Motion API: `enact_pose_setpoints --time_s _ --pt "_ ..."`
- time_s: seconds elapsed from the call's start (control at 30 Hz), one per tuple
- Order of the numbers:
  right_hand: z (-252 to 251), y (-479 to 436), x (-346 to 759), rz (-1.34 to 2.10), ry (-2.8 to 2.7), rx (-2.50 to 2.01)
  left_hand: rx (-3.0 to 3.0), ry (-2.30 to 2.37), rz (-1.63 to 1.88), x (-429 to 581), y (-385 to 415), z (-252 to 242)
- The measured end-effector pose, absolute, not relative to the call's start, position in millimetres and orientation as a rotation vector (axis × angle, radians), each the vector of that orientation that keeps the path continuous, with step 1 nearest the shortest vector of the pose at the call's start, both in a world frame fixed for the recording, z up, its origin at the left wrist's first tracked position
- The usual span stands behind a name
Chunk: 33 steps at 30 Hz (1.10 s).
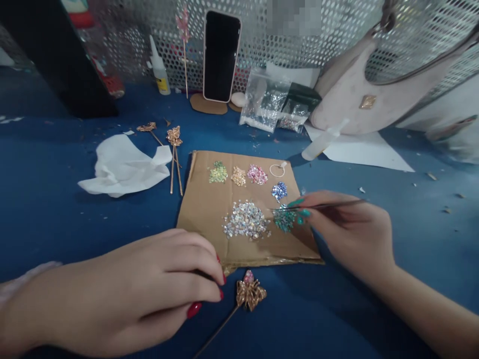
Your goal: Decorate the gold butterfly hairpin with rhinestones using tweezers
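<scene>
My right hand (352, 234) grips slim tweezers (318, 205), their tips pointing left, above the edge of the teal chips (285, 218) and close to the silvery-white chips (247, 220). Both piles lie on a cardboard sheet (202, 214). Over the cardboard's front left corner rests my left hand (160, 289), loosely curled, thumb apart from the fingertips; nothing shows in it. Just right of its fingers lies a gold butterfly hairpin (251, 295) with a pink-chipped tip, its stick running toward the near edge of the view.
Green (218, 172), peach (238, 176), pink (257, 174) and blue chip piles (279, 191) and a white ring (277, 170) sit on the cardboard. Crumpled tissue (123, 167) and gold hairpins (174, 137) lie left. Behind stand a phone (222, 57), glue bottle (160, 72) and handbag (348, 94).
</scene>
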State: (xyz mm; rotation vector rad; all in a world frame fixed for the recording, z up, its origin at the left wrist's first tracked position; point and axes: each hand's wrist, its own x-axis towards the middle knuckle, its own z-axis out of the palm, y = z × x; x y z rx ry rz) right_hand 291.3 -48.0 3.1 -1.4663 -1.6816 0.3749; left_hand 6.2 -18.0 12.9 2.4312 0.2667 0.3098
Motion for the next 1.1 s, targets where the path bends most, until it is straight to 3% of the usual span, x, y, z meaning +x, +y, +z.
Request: enact_pose_setpoints --time_s 0.3,1.1 --pt "22 -4 253 0.439 -1.732 -1.366 2.412 0.218 0.285 3 -14 18" --pt "-3 -36 300 0.364 -1.897 -1.429 2.425 0.203 0.264 0 -15 15"
